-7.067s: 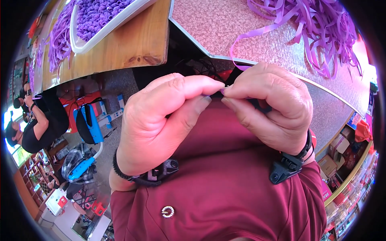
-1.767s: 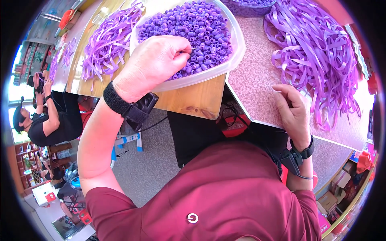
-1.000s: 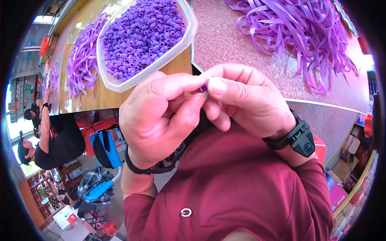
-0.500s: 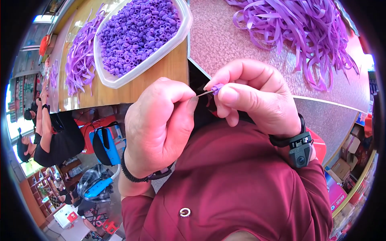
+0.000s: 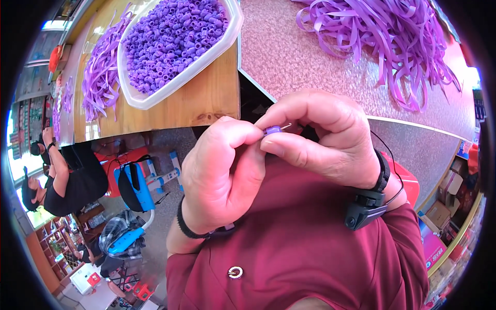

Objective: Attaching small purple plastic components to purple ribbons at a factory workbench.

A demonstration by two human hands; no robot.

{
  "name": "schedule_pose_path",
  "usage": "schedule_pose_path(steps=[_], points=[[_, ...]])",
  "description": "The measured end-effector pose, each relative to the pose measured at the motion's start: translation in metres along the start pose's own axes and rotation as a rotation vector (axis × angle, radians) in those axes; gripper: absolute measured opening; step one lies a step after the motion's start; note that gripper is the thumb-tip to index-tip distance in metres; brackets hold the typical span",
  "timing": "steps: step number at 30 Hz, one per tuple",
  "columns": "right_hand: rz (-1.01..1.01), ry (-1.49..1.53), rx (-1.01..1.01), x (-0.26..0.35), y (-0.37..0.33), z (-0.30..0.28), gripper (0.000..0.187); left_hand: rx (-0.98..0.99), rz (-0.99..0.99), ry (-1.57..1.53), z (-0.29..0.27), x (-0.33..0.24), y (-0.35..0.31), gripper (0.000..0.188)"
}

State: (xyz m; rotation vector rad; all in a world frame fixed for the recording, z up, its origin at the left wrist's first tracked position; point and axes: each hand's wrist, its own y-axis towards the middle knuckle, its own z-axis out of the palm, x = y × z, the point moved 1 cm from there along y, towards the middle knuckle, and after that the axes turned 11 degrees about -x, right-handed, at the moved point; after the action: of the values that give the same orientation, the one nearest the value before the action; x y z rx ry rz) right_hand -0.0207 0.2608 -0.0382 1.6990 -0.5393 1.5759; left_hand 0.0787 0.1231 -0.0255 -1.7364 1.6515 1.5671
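Close together over my lap, both hands are closed in pinches. My right hand (image 5: 330, 144) holds a small purple plastic bead (image 5: 273, 129) between thumb and forefinger. A thin metal needle-like tool (image 5: 286, 126) sticks out of the bead's far side, its tip near the curled fingers. My left hand (image 5: 222, 175) pinches right up against the bead's other side, where the rest of the tool is hidden by the fingertips. Above the left hand stands a white plastic tub (image 5: 235, 37) heaped with purple beads (image 5: 175, 44) of the same kind.
Purple ribbon straps (image 5: 382, 36) lie piled on the pinkish tabletop, with another bunch (image 5: 106, 72) on the wooden table (image 5: 206, 106) left of the tub. A dark gap separates the tables. A blue chair (image 5: 132, 188) and a person in black (image 5: 77, 178) are at left.
My hands have drawn together. The metal tool, whose shaft showed between them before, now passes through the bead with its tip out on the right. My left hand has shifted right.
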Motion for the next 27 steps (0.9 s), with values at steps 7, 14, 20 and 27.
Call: schedule_pose_path(steps=[7,14,20,27], points=[[-0.002,-0.037,0.014,-0.012,-0.006,-0.003,0.017,0.003,0.028,-0.097,0.003,0.011,-0.011,0.034],[-0.078,-0.248,-0.047,-0.014,-0.009,-0.022,0.012,0.017,-0.059,0.084,-0.006,0.011,-0.012,0.028],[0.254,-0.158,-0.154,0.014,0.021,-0.051,0.012,0.083,-0.218,-0.042,-0.008,0.021,-0.015,0.019],[-0.206,-0.604,-0.169,0.022,0.187,-0.054,0.026,0.229,-0.201,-0.116,-0.015,0.021,-0.019,0.024]])
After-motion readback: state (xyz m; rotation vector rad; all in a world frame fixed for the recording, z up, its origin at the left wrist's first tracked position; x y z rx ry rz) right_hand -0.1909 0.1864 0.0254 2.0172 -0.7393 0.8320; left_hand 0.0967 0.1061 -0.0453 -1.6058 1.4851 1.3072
